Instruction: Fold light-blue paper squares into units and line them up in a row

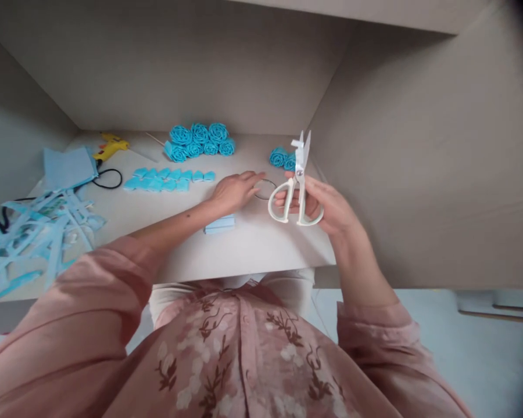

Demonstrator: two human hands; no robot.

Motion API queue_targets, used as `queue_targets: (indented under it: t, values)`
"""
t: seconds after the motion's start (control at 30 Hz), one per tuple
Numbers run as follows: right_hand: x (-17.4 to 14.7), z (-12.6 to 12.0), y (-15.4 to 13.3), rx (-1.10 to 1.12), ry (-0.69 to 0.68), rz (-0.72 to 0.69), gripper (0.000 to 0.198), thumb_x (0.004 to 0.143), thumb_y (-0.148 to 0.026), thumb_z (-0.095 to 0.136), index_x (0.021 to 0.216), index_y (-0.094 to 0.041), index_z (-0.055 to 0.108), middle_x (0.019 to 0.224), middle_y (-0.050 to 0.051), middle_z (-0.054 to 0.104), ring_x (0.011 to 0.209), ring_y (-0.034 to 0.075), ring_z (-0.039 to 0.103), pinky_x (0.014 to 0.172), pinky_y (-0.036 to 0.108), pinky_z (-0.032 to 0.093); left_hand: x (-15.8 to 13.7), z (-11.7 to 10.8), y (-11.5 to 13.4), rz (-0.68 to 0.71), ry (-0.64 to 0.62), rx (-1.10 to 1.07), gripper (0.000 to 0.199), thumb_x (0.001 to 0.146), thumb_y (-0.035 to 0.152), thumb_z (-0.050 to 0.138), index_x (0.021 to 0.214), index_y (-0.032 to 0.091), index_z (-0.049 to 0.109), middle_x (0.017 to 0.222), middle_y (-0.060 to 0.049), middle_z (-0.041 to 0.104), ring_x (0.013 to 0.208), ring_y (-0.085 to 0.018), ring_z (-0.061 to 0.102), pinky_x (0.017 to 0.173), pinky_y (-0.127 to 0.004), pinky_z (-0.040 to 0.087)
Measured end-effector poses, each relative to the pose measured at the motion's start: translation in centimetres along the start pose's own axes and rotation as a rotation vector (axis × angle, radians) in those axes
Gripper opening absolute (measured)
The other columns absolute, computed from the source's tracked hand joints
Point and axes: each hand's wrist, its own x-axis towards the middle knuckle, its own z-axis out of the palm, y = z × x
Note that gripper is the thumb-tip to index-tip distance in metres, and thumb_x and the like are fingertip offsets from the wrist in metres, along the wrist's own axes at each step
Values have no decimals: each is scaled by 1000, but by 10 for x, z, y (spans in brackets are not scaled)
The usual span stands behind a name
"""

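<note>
My right hand point(331, 204) holds a pair of white-handled scissors point(300, 172) upright above the table, their blades slightly apart. A small pale scrap point(297, 143) shows against one blade. My left hand point(234, 193) lies low over the tabletop with its fingers stretched out to the right. Its fingertips are beside a thin dark ring point(265, 189); whether they touch it I cannot tell. Near my left wrist lies a small stack of light blue strips point(220, 224), partly covered by the forearm. Behind the scissors sit blue rolled paper roses point(278, 157), partly hidden.
More blue roses point(199, 141) are grouped at the back, with folded blue pieces point(165, 179) in rows before them. A yellow glue gun point(110, 147), blue sheets point(70, 167) and a heap of cut strips point(47, 232) lie on the left. Walls enclose the table's back and sides.
</note>
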Motion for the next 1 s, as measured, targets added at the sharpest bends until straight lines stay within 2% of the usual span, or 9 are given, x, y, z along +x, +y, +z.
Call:
queue_targets:
  t: [0.07, 0.13, 0.2, 0.33, 0.43, 0.6, 0.77, 0.87, 1.0]
  values:
    - [-1, -11, 12, -73, 41, 49, 43, 78, -52, 78, 109, -23, 74, 98, 7, 79, 89, 22, 74, 66, 32, 63, -12, -10, 2, -50, 26, -93, 42, 101, 36, 44, 134, 17, 64, 131, -13, 68, 108, -25, 68, 90, -33, 49]
    - [2, -12, 23, -138, 57, 80, 41, 74, -53, 81, 100, -22, 78, 95, 6, 77, 85, 19, 72, 61, 27, 62, -25, -18, 8, -124, -93, -282, 44, 102, 44, 41, 102, 15, 74, 98, -10, 76, 86, -20, 70, 78, -29, 49]
    - [8, -5, 33, -173, 52, 90, 42, 71, -55, 82, 96, -22, 79, 88, 4, 75, 77, 16, 69, 60, 26, 61, -39, -21, 18, -206, -232, -524, 53, 102, 52, 38, 84, 14, 71, 77, -6, 72, 61, -14, 63, 65, -26, 46]
    - [21, 19, 45, -193, 74, 90, 47, 63, -54, 86, 96, -21, 79, 75, 1, 71, 63, 13, 64, 51, 23, 55, -62, -17, 37, -375, -327, -937, 31, 94, 42, 58, 106, 14, 64, 71, -1, 69, 48, -7, 52, 49, -20, 38]
    - [25, 31, 50, -238, 126, 49, 50, 64, -55, 83, 99, -20, 78, 73, 0, 70, 58, 12, 62, 44, 21, 49, -72, -13, 44, -521, -282, -1087, 42, 88, 29, 66, 125, 13, 56, 66, 3, 65, 44, -6, 49, 44, -18, 34]
    - [18, 36, 49, -385, 126, -22, 52, 74, -58, 75, 108, -20, 78, 66, -1, 67, 46, 10, 55, 38, 22, 42, -81, -8, 44, -496, -173, -1104, 45, 87, 16, 59, 131, 10, 59, 57, 7, 57, 45, -7, 51, 47, -18, 40]
    - [15, 31, 37, -452, 80, 62, 51, 70, -59, 77, 101, -18, 79, 64, -1, 67, 45, 10, 54, 37, 22, 39, -82, -12, 35, -418, -237, -960, 50, 85, 12, 54, 134, 13, 65, 53, 9, 47, 47, -7, 51, 50, -18, 41]
    - [23, 24, 32, -455, 83, 81, 49, 71, -57, 78, 102, -19, 75, 66, -1, 68, 46, 10, 54, 39, 22, 40, -75, -16, 24, -380, -262, -870, 46, 88, 19, 55, 132, 13, 66, 53, 7, 52, 49, -8, 51, 53, -19, 41]
    - [44, 7, 34, -524, 140, 50, 37, 71, -48, 79, 89, -18, 66, 66, 0, 69, 50, 10, 58, 45, 21, 38, -66, -26, -2, -421, -106, -744, 48, 88, 36, 59, 127, 9, 69, 68, 0, 67, 51, -9, 51, 51, -21, 41]
